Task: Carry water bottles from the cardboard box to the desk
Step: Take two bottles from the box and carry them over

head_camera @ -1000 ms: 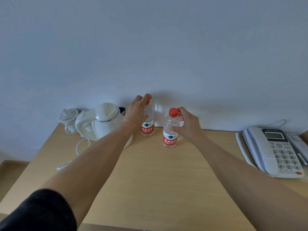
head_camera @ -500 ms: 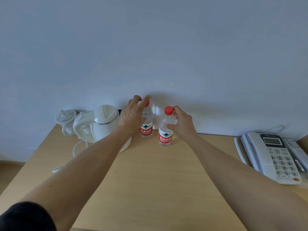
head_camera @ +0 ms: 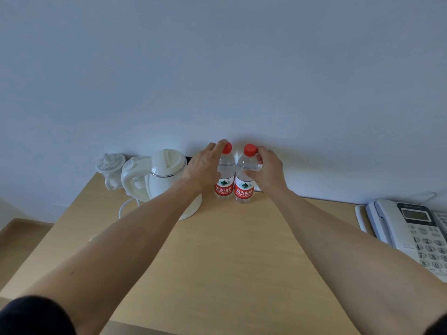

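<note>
I am viewing two bare forearms reaching out from the bottom corners of the head view, both uncovered from above the elbow down to the wrist. I am noting a dark, near-black short sleeve (head_camera: 36, 315) cuffing the left upper arm at the lower left corner, its hem curving smoothly; a sliver of the same dark fabric is showing at the lower right corner. The left hand (head_camera: 202, 169) and right hand (head_camera: 268, 172) are wearing no gloves, and I am seeing no rings, watch or bands on either wrist.
</note>
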The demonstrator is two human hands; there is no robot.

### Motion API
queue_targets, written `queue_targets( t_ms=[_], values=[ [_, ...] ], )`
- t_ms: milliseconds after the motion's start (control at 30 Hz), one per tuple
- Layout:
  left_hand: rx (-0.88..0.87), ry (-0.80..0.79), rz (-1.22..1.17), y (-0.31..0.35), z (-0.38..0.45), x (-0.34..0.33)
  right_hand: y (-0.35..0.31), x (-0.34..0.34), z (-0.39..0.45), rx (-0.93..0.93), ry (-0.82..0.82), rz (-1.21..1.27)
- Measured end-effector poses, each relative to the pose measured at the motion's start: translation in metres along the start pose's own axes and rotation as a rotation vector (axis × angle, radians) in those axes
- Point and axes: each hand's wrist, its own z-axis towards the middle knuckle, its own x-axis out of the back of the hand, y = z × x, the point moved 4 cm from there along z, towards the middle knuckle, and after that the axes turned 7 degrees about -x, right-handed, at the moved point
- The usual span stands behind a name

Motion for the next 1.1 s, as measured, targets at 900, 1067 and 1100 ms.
queue_targets(
  t_ms=[900, 1067, 1100],
  values=[
    [0.002, -0.047, -0.075, 0.002, -0.001, 0.006, -0.003, 0.016, -0.007, 0.093, 0.011, -0.021],
    [0.012, -0.058, -0.088, 0.004, -0.001, 0.008, -0.001, 0.017, -0.007, 0.114, -0.002, -0.035],
    [0.013, -0.06, -0.092, 0.004, -0.002, 0.008, -0.002, 0.017, -0.007, 0.113, -0.004, -0.032]
  ],
)
